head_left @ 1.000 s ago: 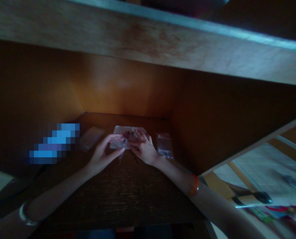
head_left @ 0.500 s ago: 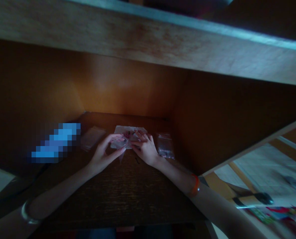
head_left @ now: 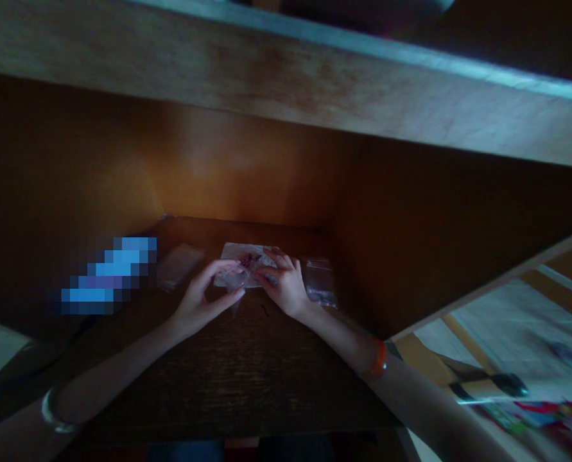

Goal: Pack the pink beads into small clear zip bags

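Note:
Both my hands reach into a dim wooden shelf compartment. My left hand [head_left: 203, 300] pinches a small clear plastic bag [head_left: 234, 278] between thumb and fingers. My right hand [head_left: 286, 287] rests just right of it, fingers curled onto a white sheet [head_left: 240, 251] with small pink-red pieces [head_left: 248, 260]; what those fingertips hold is too dim to make out. A silver bangle is on my left wrist, an orange band on my right.
A clear bag [head_left: 320, 282] lies right of my right hand and another [head_left: 177, 264] lies left. A blurred-out blue object [head_left: 110, 274] sits at far left. A thick wooden shelf board [head_left: 286, 83] overhangs. Bright floor and a black-handled tool [head_left: 492, 385] show at lower right.
My right hand has shifted slightly right and its fingers curled in more over the sheet. My left hand keeps its pinch on the small bag.

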The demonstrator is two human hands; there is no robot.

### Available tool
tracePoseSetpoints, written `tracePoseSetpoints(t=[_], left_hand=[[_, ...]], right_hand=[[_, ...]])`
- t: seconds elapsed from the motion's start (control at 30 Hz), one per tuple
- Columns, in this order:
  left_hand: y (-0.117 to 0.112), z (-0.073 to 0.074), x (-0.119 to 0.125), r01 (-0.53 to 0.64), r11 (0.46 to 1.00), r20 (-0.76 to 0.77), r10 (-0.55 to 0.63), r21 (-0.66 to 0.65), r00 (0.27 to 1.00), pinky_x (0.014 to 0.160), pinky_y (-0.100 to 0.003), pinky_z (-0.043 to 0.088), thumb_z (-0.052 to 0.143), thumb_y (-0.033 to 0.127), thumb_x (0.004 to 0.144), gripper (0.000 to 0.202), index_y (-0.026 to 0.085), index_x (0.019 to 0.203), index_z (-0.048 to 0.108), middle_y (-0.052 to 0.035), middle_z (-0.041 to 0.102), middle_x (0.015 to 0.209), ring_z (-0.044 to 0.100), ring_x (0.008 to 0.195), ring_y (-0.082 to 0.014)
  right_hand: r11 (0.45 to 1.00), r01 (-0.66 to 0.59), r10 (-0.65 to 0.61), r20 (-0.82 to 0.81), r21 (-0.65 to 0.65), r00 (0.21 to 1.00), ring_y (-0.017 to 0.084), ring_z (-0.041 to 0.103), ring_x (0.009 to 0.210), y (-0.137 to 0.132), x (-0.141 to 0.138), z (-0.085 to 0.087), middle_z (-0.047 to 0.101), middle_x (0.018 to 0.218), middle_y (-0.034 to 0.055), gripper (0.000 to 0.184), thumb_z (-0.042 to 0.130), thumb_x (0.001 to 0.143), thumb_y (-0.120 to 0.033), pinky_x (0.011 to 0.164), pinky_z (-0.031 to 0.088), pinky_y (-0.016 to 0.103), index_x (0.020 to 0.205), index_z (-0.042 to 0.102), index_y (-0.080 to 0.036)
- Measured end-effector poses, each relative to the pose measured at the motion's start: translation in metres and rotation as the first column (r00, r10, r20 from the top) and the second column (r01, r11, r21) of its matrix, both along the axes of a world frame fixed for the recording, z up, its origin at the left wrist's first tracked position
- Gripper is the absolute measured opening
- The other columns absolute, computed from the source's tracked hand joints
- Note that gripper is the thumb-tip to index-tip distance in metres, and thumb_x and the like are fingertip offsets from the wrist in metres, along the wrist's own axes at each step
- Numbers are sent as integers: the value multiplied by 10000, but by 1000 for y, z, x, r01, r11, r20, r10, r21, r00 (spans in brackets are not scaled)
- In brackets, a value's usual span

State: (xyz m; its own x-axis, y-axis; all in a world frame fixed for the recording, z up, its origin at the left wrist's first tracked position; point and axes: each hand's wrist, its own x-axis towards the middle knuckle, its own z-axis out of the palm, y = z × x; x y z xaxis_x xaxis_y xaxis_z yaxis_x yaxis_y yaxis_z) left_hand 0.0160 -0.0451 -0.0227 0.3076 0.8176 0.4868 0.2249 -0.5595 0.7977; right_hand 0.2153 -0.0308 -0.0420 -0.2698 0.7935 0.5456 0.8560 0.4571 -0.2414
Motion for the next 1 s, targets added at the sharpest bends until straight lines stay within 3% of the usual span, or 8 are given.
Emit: tracePoseSetpoints(t=[0.3, 0.43, 0.63, 0.83, 1.0], left_hand=[[2, -4, -1, 14, 1000, -24, -14, -4, 1000, 961, -420, 432, 650, 280, 754, 341, 226, 1072, 539, -68, 606, 1090, 567, 1046, -224], [2, -4, -1, 25, 1000, -21, -25, -12, 999, 949, -412, 444, 646, 276, 759, 345, 219, 1081, 539, -68, 608, 1086, 577, 1030, -219], [1, -2, 0, 39, 999, -36, -39, -25, 999, 924, -385, 471, 650, 279, 756, 378, 226, 1115, 541, -57, 621, 1097, 588, 1018, -208], [2, -4, 1, 29, 999, -14, -29, -24, 999, 916, -362, 476, 657, 283, 745, 359, 224, 1082, 552, -46, 630, 1096, 595, 1009, -199], [2, -3, 1, 35, 998, -32, -37, -55, 999, 913, -360, 477, 653, 289, 755, 358, 213, 1088, 545, -48, 628, 1075, 593, 995, -191]], right_hand=[[995, -33, 36, 35, -98, 999, 254, 457, 1176, 4, 0, -7, 549, 1267, 5, 109, 619, 799, -272, 914, 370, 477, 854, 706, -307], [999, -16, 21, -148, 34, 989, 233, 454, 1189, -1, -1, 3, 554, 1255, 5, 107, 601, 815, -281, 931, 369, 441, 860, 698, -285], [987, -2, 74, -434, 164, 898, 210, 476, 1185, -21, -8, 23, 528, 1276, -8, 142, 572, 838, -322, 989, 358, 427, 921, 681, -286], [977, -136, 194, -428, 163, 883, 204, 480, 1186, -32, -14, 31, 526, 1282, -13, 145, 591, 829, -313, 993, 375, 417, 938, 685, -289], [981, -155, 190, -461, 113, 867, 190, 493, 1169, -28, -13, 29, 559, 1241, 22, 215, 524, 872, -272, 976, 389, 399, 1052, 639, -258]])
